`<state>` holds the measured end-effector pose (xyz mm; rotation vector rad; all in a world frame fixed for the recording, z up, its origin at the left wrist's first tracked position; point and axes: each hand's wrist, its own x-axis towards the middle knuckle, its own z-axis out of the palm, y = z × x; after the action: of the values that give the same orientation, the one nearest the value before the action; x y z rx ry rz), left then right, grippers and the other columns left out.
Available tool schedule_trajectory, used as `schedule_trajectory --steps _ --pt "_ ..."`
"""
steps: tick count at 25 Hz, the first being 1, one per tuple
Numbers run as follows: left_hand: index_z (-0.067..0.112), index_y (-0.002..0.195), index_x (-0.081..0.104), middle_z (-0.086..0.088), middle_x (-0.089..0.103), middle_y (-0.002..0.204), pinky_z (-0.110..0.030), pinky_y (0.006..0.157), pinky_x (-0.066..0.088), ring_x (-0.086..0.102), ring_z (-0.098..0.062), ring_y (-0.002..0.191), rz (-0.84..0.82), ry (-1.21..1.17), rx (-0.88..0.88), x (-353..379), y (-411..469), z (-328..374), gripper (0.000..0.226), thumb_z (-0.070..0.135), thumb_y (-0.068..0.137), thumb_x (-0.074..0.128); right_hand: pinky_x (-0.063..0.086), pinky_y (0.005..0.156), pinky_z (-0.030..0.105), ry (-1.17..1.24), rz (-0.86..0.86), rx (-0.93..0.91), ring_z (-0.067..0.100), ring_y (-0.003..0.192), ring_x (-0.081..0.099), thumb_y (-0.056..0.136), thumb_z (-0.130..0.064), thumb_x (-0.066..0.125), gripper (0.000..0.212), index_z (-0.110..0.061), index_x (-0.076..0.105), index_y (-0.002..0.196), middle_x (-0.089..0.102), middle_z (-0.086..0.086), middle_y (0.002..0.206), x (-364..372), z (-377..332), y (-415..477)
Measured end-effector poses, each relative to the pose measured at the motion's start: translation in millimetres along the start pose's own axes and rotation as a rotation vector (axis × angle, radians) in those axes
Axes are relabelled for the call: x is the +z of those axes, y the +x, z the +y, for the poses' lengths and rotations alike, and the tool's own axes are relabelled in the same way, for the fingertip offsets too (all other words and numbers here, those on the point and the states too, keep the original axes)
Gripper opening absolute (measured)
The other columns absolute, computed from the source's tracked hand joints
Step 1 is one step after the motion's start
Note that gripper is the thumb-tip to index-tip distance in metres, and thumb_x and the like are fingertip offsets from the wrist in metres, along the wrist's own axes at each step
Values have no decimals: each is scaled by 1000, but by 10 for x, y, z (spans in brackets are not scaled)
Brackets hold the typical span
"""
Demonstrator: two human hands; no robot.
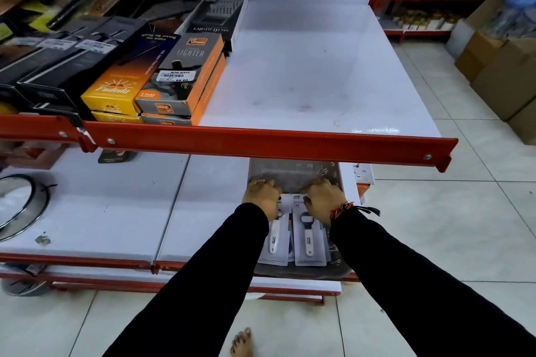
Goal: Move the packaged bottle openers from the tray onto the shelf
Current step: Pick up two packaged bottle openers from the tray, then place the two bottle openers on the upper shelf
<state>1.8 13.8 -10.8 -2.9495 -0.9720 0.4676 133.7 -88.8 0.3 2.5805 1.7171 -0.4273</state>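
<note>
Both hands down on the packs in a grey tray (293,175) on the lower white shelf (116,211), under the red rail (261,143) of the upper shelf (304,66). Left hand (262,194) curled over the top edge of the left pack (275,236), ring on one finger; right hand (323,197) curled over the top of the right pack (309,238), red and black thread band (345,209) at the wrist. Fingers bent and pressed onto the card tops, but cannot tell whether either hand is truly clamped on a pack, since fingertips are hidden below the knuckles. Packs side by side, touching or overlapping, each showing a white-handled opener under clear plastic, more cards seemingly stacked beneath. Black sleeves (406,284) on both arms. Upper shelf bare white on the right half; at its left, lighter boxes (185,75) in grey and orange, a yellow box (116,90) just beside them, dark boxes (58,66) further left, a grater pack (217,11) behind. On the lower shelf far left, a round glass lid (20,206). Bare foot (242,342) on the tiled floor (435,211), brown cartons (499,66) at far right.
</note>
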Motion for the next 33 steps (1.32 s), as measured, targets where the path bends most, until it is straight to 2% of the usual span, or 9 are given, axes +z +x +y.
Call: schedule_trajectory --steps 5,8,11,15,18,22,27,30,33 --pt "13 122 55 -10 62 127 -37 101 43 59 -31 114 174 -219 -19 -219 -246 -60 30 26 95 49 58 85 39 116 5 46 35 96 68 90 -20 47 28 -15 66 110 71 12 108 -282 14 -172" --pt "15 118 57 -10 66 121 -36 92 50 62 -32 107 106 -454 -26 -403 -495 -127 25 19 95 47 54 83 36 148 31 7 35 93 67 90 -20 47 27 -15 63 111 71 14 105 -453 -19 -392" --pt "18 118 63 -9 69 120 -39 92 54 65 -31 105 110 -569 -69 -596 -877 -133 27 16 95 49 54 77 36 164 128 -45 35 91 68 94 -18 44 30 -18 58 120 70 16 103 -596 -127 -777" --pt "13 118 66 -10 65 126 -40 97 53 65 -29 108 249 -698 -130 -887 -1342 -99 29 16 94 50 55 75 41 142 291 -96 35 100 62 96 -18 40 31 -19 50 126 63 17 109 -845 -298 -1235" --pt "13 114 66 -9 67 119 -38 93 54 67 -28 105 331 -722 -117 -1230 -1768 -80 26 23 95 51 55 76 43 128 414 -155 35 102 62 95 -15 42 31 -18 50 124 63 15 113 -1184 -425 -1603" --pt "27 104 65 7 66 94 -27 74 43 65 -23 95 422 -592 -116 -1777 -2207 -124 19 31 90 53 49 72 38 89 522 -219 35 93 62 95 -14 43 29 -16 53 122 66 14 97 -1743 -497 -1951" --pt "26 107 67 0 69 110 -35 86 50 63 -26 101 581 -627 -112 -2605 -2393 -259 23 28 88 55 32 74 35 121 585 -263 36 96 56 97 -13 39 31 -12 50 126 51 6 85 -2556 -568 -2010" --pt "25 102 68 -3 68 106 -36 88 51 63 -29 101 646 -659 -112 -3029 -2267 -376 20 27 86 56 34 79 39 102 650 -285 36 101 55 97 -12 38 31 -11 48 126 59 12 88 -2999 -601 -1823" --pt "26 93 67 -6 70 110 -35 89 52 64 -29 102 675 -641 -110 -3405 -1973 -534 14 24 85 55 35 93 45 76 642 -244 36 106 55 97 -10 35 31 -11 46 126 63 8 93 -3341 -599 -1491"
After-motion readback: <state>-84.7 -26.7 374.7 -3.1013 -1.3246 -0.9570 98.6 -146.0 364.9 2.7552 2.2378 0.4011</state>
